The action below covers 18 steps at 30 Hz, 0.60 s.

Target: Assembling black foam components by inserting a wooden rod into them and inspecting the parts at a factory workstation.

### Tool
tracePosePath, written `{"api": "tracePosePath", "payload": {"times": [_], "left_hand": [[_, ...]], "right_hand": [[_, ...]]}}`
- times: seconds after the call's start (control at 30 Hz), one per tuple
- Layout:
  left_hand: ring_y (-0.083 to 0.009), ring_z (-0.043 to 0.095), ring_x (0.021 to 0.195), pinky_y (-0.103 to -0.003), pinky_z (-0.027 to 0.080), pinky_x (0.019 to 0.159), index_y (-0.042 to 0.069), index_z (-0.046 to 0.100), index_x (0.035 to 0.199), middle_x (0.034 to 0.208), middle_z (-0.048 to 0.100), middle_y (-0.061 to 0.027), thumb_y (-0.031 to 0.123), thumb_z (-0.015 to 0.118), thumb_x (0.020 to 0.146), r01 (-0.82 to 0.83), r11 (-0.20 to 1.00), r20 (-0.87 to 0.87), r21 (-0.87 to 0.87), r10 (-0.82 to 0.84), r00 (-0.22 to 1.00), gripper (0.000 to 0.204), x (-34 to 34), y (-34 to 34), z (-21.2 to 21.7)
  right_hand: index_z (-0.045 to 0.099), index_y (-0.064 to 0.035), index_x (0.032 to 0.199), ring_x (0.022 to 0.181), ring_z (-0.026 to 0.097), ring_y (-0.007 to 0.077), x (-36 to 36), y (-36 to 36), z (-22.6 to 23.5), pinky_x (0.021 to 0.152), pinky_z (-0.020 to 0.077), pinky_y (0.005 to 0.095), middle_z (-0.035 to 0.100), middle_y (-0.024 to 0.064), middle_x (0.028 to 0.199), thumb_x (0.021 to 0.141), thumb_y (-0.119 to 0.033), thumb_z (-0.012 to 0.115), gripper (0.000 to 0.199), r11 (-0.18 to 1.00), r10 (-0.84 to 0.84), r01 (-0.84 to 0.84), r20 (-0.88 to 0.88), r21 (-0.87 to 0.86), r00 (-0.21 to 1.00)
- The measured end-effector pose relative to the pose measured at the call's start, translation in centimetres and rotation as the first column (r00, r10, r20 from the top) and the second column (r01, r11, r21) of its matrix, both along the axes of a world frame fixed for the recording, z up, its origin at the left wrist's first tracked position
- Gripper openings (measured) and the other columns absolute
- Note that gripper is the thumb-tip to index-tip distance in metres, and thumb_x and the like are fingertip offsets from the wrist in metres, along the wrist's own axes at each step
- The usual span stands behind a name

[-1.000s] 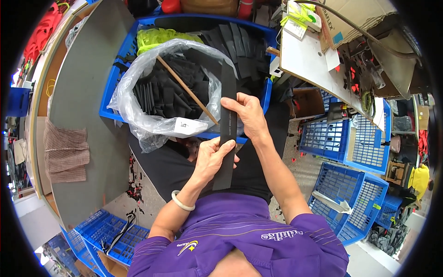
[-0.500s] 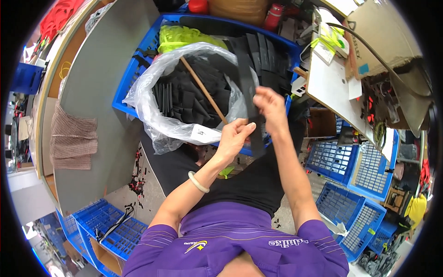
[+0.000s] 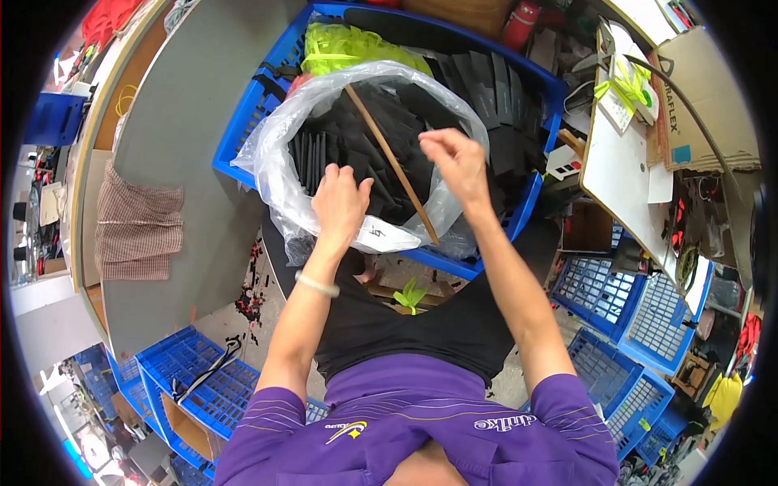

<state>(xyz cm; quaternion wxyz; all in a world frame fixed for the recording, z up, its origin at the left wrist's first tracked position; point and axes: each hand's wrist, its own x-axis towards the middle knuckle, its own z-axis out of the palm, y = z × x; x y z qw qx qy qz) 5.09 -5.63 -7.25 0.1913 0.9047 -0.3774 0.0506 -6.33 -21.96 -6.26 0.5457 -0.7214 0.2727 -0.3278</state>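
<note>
My left hand (image 3: 341, 202) reaches over the near left rim of a clear plastic bag (image 3: 267, 174), fingers open above folded black strips (image 3: 369, 166). Loosely bent, the fingers of my right hand (image 3: 459, 166) hover over the right part of the bag opening. Nothing shows between them. The bag is rolled open and holds many of the black strips. Across its mouth lies a slim wooden stick (image 3: 389, 158), slanting from far left to near right.
A blue crate (image 3: 247, 121) surrounds the bag, with a yellow-green bundle (image 3: 356, 47) and more black pieces (image 3: 494, 85) inside. A grey tabletop (image 3: 203, 162) with a checked cloth (image 3: 139, 223) stands left. At right are a white board (image 3: 628, 190) and blue baskets (image 3: 600, 283).
The long black strip held by my left hand is out of both hands. My left hand has moved left over the bag; my right hand has moved slightly toward the bag's middle.
</note>
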Motion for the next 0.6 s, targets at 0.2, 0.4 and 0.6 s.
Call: {"api": "tracePosePath", "payload": {"times": [0.2, 0.4, 0.6], "left_hand": [[-0.0304, 0.061, 0.069, -0.040, 0.048, 0.062, 0.001, 0.065, 0.077, 0.075, 0.061, -0.0134, 0.020, 0.066, 0.073, -0.106, 0.988, -0.166, -0.108, 0.087, 0.982, 0.019, 3.3, -0.8, -3.4], [-0.0157, 0.063, 0.065, -0.029, 0.051, 0.054, 0.005, 0.060, 0.081, 0.077, 0.065, -0.0059, 0.012, 0.062, 0.083, -0.699, 0.562, -0.883, -0.442, -0.410, 0.229, 0.007, 1.8, 2.9, 4.0], [-0.0195, 0.066, 0.065, -0.029, 0.056, 0.053, 0.004, 0.057, 0.083, 0.079, 0.065, -0.0104, 0.006, 0.059, 0.086, -0.569, 0.681, -0.780, -0.461, -0.616, -0.104, 0.004, -2.3, 4.9, 8.3]], "right_hand": [[0.066, 0.0020, 0.094, 0.064, 0.057, 0.0065, -4.4, 4.5, 0.7, 0.059, 0.0447, 0.0193, 0.063, 0.0034, 0.073, 0.085, -0.010, 0.060, 0.016, 0.926, 0.018, 0.003, -0.051, 0.378, 0.999], [0.065, 0.0027, 0.095, 0.063, 0.056, 0.0075, -7.2, 6.8, 2.9, 0.060, 0.0444, 0.0205, 0.064, 0.0055, 0.073, 0.086, -0.010, 0.061, 0.017, 0.842, -0.021, -0.030, 0.088, 0.539, 0.996], [0.066, 0.0009, 0.096, 0.062, 0.056, 0.0086, -7.9, 8.2, 5.5, 0.061, 0.0450, 0.0214, 0.065, 0.0063, 0.075, 0.084, -0.013, 0.064, 0.018, 0.736, -0.045, -0.166, 0.291, 0.656, 0.956]]}}
